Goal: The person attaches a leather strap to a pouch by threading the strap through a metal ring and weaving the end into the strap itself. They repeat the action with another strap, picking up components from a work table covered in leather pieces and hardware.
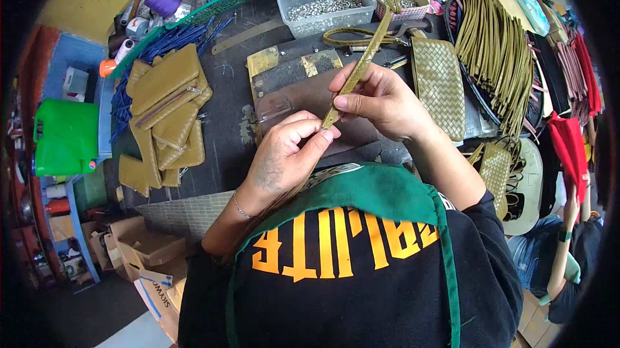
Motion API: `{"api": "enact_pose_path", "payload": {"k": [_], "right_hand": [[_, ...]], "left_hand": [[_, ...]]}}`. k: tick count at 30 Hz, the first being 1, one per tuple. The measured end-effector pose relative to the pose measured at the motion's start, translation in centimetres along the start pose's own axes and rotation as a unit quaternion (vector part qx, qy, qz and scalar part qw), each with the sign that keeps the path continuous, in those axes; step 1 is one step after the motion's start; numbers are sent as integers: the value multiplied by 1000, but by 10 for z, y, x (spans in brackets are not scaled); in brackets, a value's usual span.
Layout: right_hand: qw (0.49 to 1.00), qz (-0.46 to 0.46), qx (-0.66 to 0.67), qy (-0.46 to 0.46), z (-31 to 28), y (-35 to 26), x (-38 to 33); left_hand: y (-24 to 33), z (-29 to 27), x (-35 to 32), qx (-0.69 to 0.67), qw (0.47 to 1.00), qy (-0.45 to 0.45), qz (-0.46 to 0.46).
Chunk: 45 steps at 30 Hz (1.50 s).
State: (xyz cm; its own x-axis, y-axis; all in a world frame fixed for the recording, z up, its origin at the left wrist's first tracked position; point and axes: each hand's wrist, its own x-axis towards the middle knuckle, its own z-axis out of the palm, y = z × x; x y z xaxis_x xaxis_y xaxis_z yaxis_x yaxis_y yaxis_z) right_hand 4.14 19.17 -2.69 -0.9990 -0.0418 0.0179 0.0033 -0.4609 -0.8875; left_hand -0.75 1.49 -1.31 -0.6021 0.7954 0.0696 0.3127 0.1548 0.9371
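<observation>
Black shirt [349, 309] fills bottom centre; above, left hand [284, 156] pinches olive strap [368, 55] low, right hand [391, 104] pinches higher, its length slanting toward upper right.

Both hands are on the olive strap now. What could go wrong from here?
The olive strap, pinched by the left hand and right hand, might slip or twist. Its upper end could knock the open clear tub, spilling small metal pieces. The stacked pouches on the left could slide if bumped.
</observation>
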Motion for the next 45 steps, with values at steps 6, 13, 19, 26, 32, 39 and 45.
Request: {"api": "enact_pose_path", "payload": {"k": [6, 13, 19, 26, 32, 39, 45], "right_hand": [[989, -39, -142, 7, 3, -3, -4], [992, -46, -104, -51, 10, -7, 7], [960, -90, -227, 140, -64, -60, 82], [578, 41, -747, 326, -299, -40, 144], [546, 194, -801, 152, -280, -21, 176], [571, 150, -792, 159, -282, -23, 157], [638, 21, -688, 346, -278, -29, 137]], "left_hand": [[0, 0, -2, -8, 1000, 18, -14], [-5, -1, -2, -89, 994, 62, 13], [-2, -18, -6, -140, 983, 114, 38], [-12, -24, -3, -180, 978, 101, -20], [-18, -32, 5, -182, 978, 97, -14], [-19, -33, 13, -206, 974, 96, -12], [-12, -31, 15, -157, 982, 98, -39]]}}
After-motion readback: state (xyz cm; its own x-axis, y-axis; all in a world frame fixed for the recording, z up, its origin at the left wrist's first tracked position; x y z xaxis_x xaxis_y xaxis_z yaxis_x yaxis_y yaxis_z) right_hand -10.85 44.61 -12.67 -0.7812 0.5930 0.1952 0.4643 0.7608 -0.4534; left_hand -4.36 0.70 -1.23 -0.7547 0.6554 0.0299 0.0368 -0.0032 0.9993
